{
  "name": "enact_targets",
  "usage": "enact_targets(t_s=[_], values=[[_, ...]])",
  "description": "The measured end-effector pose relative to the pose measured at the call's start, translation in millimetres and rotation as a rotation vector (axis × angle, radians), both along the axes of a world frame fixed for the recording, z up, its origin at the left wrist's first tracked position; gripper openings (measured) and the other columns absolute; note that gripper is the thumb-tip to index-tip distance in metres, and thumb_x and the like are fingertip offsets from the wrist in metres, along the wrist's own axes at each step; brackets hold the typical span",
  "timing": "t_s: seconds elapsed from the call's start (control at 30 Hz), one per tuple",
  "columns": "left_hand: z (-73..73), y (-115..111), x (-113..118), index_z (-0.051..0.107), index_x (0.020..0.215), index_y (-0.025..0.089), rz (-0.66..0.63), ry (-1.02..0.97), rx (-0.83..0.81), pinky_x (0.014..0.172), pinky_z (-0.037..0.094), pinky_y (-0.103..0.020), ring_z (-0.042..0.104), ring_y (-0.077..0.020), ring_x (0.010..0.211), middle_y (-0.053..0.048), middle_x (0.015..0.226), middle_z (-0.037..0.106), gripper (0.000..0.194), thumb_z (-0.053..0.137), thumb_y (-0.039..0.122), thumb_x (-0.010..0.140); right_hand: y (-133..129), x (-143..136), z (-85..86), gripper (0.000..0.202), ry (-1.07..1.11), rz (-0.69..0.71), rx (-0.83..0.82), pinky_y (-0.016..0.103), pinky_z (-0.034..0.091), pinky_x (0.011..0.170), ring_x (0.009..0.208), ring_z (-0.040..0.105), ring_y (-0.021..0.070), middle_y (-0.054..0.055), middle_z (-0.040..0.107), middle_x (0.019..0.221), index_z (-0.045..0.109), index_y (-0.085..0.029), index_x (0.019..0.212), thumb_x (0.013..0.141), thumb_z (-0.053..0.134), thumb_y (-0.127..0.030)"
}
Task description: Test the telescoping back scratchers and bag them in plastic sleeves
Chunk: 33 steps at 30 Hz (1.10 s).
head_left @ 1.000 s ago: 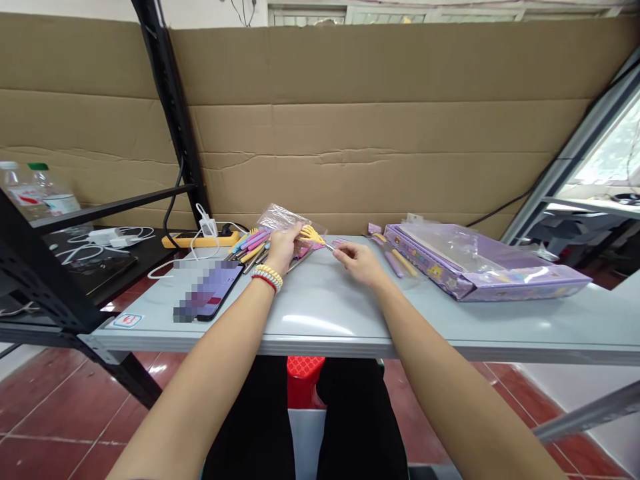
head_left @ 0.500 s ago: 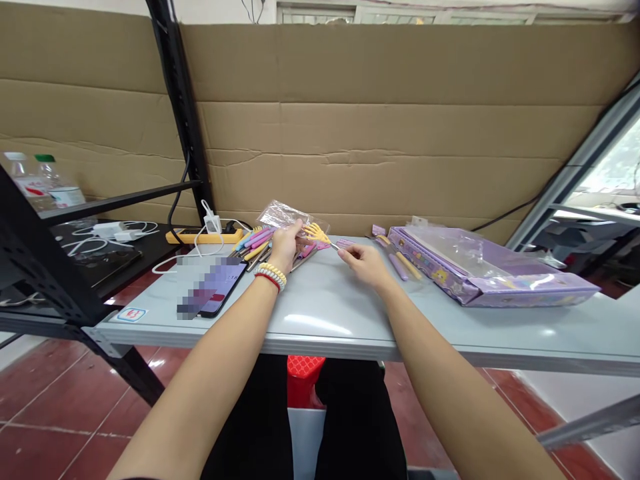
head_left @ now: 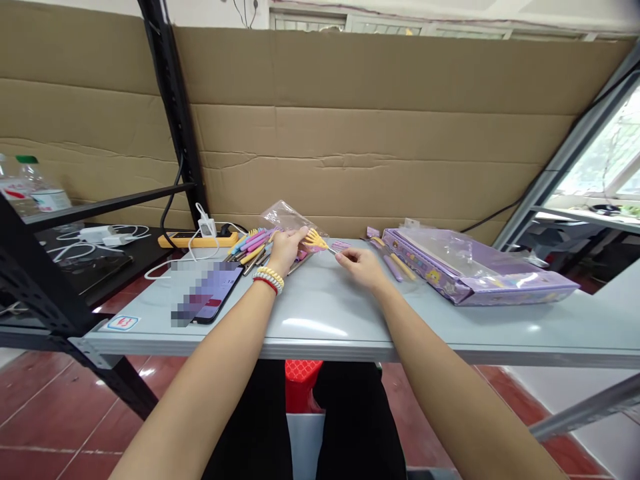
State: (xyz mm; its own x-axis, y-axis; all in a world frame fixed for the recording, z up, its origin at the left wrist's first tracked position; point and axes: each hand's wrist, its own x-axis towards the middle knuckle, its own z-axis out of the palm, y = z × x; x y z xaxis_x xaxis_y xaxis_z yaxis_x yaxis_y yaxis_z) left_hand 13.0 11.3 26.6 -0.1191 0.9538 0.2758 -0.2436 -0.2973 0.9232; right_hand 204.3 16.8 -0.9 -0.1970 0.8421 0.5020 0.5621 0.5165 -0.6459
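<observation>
My left hand (head_left: 285, 249), with bracelets at the wrist, is closed on a clear plastic bag (head_left: 286, 215) that spreads out behind its fingers. Just right of those fingertips lies the yellow claw-shaped head of a back scratcher (head_left: 316, 239), seemingly at the bag's mouth. My right hand (head_left: 361, 263) pinches the thin metal rod of that back scratcher near its tip. Left of and partly behind my left hand is a pile of colourful handles with metal rods (head_left: 254, 244). A small pink printed card (head_left: 341, 245) shows just beyond my right fingers.
A phone (head_left: 220, 293) lies at the left of the grey table (head_left: 325, 307), near a yellow power strip (head_left: 173, 239) with white cables. Wrapped purple and yellow sticks (head_left: 393, 261) lie right of my hands, beside a purple box (head_left: 475, 270) with plastic on it. Cardboard (head_left: 350, 133) stands behind.
The view has turned slightly to the right. The clear bag's far end has shifted and opened out a little, while both hands keep almost the same places and grips.
</observation>
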Motion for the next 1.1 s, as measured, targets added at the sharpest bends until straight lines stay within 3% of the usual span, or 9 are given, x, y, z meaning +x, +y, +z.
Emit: enact_targets(t_s=[0.17,0.37,0.5,0.6,0.8,0.93,1.1], values=[[-6.6,3.2,2.4,0.067,0.064,0.012,-0.103,0.117,0.026,0.041,0.037,-0.019,0.058,-0.0114,0.048,-0.008,0.064,0.067,0.028,0.072,0.039,0.072,-2.7,-1.8,1.4,0.043,0.006,-0.012,-0.001,0.027,0.033,0.055,0.056,0.044,0.0134,0.001,0.053,0.058,0.064,-0.015,0.067,0.077,0.05,-0.054],[-12.7,-0.7,7.7,0.071,0.075,0.014,-0.242,0.374,0.009,0.043,0.04,-0.02,0.063,-0.0142,0.055,-0.011,0.082,0.072,0.025,0.074,0.038,0.069,-2.0,-4.4,-2.2,0.044,0.052,0.026,-0.008,0.028,0.038,0.057,0.059,0.049,0.0146,0.004,0.059,0.063,0.065,-0.014,0.074,0.076,0.054,-0.056],[-14.7,1.3,8.2,0.071,0.073,0.015,-0.239,0.388,0.051,0.044,0.039,-0.019,0.062,-0.0133,0.056,-0.01,0.081,0.072,0.025,0.072,0.04,0.07,2.2,-4.7,-5.5,0.049,0.141,0.044,-0.052,0.028,0.041,0.058,0.061,0.052,0.0149,0.006,0.063,0.074,0.064,-0.013,0.091,0.069,0.062,-0.057],[-15.9,6.2,6.9,0.071,0.07,0.015,-0.198,0.337,0.108,0.044,0.037,-0.018,0.061,-0.0122,0.055,-0.009,0.077,0.071,0.023,0.072,0.038,0.07,2.4,-3.8,-3.9,0.043,0.077,0.074,-0.116,0.027,0.039,0.055,0.058,0.05,0.0138,0.004,0.06,0.067,0.062,-0.015,0.077,0.068,0.061,-0.057],[-13.5,10.5,4.7,0.068,0.068,0.014,-0.13,0.217,0.118,0.045,0.036,-0.02,0.057,-0.0101,0.051,-0.007,0.07,0.069,0.017,0.067,0.029,0.076,-2.3,-2.2,0.5,0.049,-0.106,-0.028,-0.269,0.026,0.026,0.047,0.047,0.037,0.0105,-0.002,0.046,0.051,0.048,-0.019,0.058,0.075,0.051,-0.064],[-14.3,7.6,5.4,0.07,0.069,0.015,-0.174,0.329,0.139,0.045,0.036,-0.02,0.058,-0.011,0.053,-0.007,0.074,0.07,0.016,0.069,0.03,0.075,-4.0,-4.7,0.2,0.052,-0.105,-0.032,-0.196,0.026,0.025,0.048,0.052,0.037,0.011,-0.002,0.044,0.053,0.049,-0.018,0.061,0.073,0.05,-0.069],[-21.0,1.3,9.4,0.071,0.068,0.016,-0.31,0.54,0.14,0.049,0.041,-0.022,0.058,-0.012,0.053,-0.005,0.069,0.069,0.019,0.073,0.035,0.07,-4.1,-7.5,-0.8,0.059,0.066,0.025,-0.133,0.026,0.029,0.05,0.052,0.039,0.0113,-0.001,0.048,0.058,0.059,-0.015,0.08,0.072,0.049,-0.073]])
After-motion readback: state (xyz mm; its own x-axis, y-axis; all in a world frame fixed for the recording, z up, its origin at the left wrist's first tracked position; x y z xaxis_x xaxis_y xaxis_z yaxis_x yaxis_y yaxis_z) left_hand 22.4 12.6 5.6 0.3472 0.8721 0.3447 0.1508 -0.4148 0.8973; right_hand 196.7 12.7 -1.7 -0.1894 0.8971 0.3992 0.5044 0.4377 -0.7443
